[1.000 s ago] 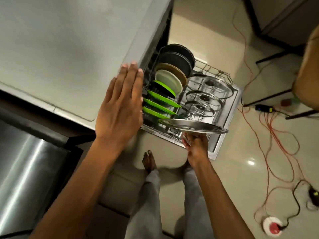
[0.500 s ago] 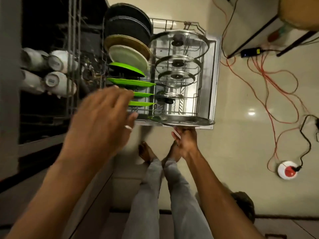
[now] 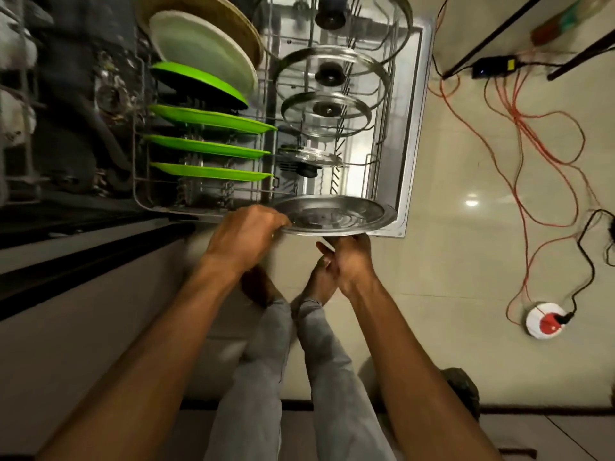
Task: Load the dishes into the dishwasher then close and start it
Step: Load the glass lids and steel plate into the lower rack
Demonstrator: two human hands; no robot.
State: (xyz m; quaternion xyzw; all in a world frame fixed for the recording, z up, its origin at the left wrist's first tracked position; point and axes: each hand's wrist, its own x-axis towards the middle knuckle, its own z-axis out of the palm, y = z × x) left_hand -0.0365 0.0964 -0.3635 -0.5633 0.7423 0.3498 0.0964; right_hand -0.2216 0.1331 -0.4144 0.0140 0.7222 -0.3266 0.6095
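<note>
— Holding it how?
— Both hands are gripping the steel plate (image 3: 332, 216): the left hand (image 3: 246, 234) is curling over its left rim, and the right hand (image 3: 349, 257) is pinching the near edge from below.
— Where is it sitting?
— It is hanging nearly flat at the front edge of the lower rack (image 3: 139, 194), before the green plates (image 3: 213, 144). It is looking stiff, light and slick, so I am judging rim holds the safest.

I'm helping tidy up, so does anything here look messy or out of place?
Two things. The steel plate isn't in a slot like the green plates; the left hand and right hand hold it at the front edge of the rack. And orange wires sprawl in tangled loops over the floor, easy to trip on.
</note>
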